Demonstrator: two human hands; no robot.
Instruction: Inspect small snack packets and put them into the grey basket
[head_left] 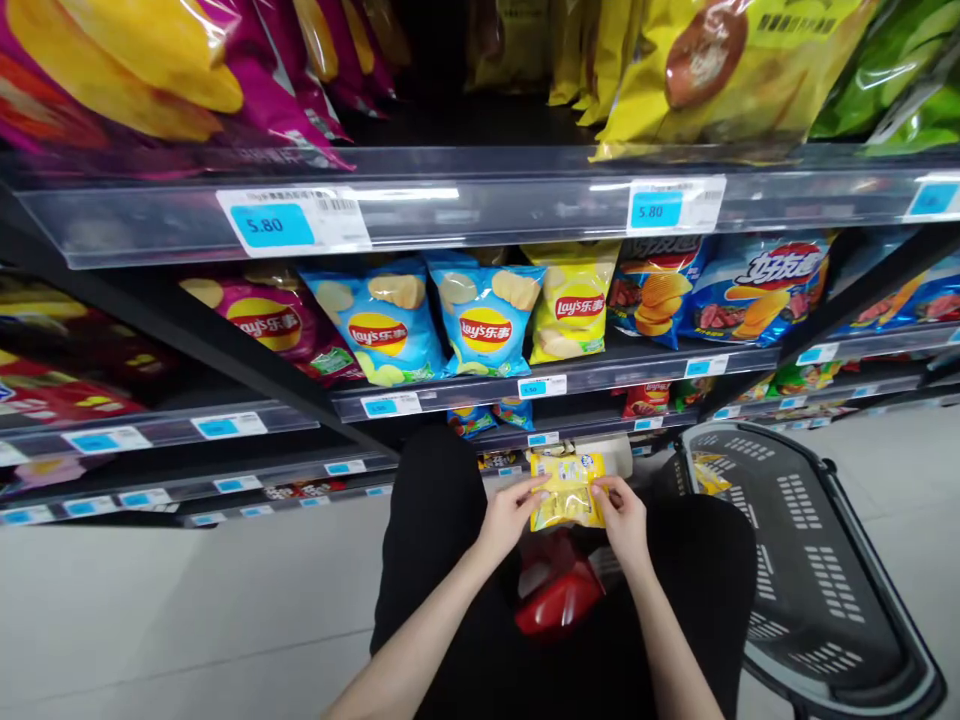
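I crouch in front of a snack shelf. My left hand (510, 515) and my right hand (621, 515) each pinch a side of a small yellow snack packet (568, 492), held flat above my knees in black trousers. Both hands have their fingers closed on the packet's edges. Below the packet, between my legs, lies a shiny red object (559, 600). The lowest shelf edge sits just beyond the packet.
A dark plastic shopping basket (810, 570) stands on the floor to my right, with a yellow packet (709, 473) inside. Shelves (480, 205) with price tags hold blue (390, 325), yellow (574, 305) and pink crisp bags (274, 320). Pale floor tiles spread to the left.
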